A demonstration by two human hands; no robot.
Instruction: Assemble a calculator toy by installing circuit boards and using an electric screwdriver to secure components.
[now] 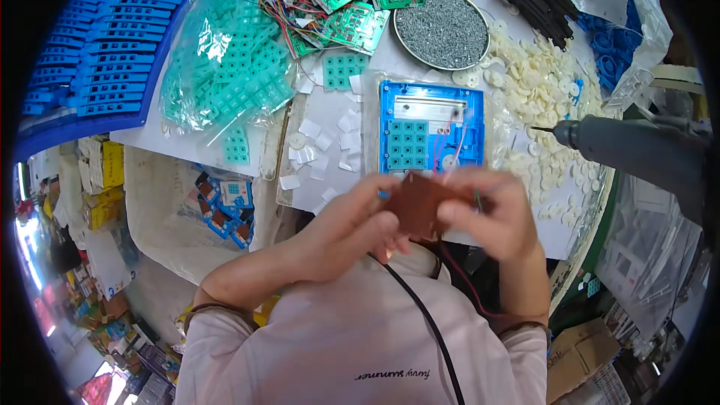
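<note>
The person's left hand [351, 221] and right hand [493, 214] are gripping a brown board [417, 206] by opposite edges, near the blue housing [471, 154].

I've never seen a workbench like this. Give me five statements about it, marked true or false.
1. The left hand and right hand hold a brown board. True.
2. The round dish holds white discs. False: it holds small grey pieces.
3. A teal keypad sits in the blue casing. True.
4. The grey power tool lies at the picture's left. False: the grey power tool is at the right.
5. Green circuit boards lie farther from the person than the blue casing. True.
</note>
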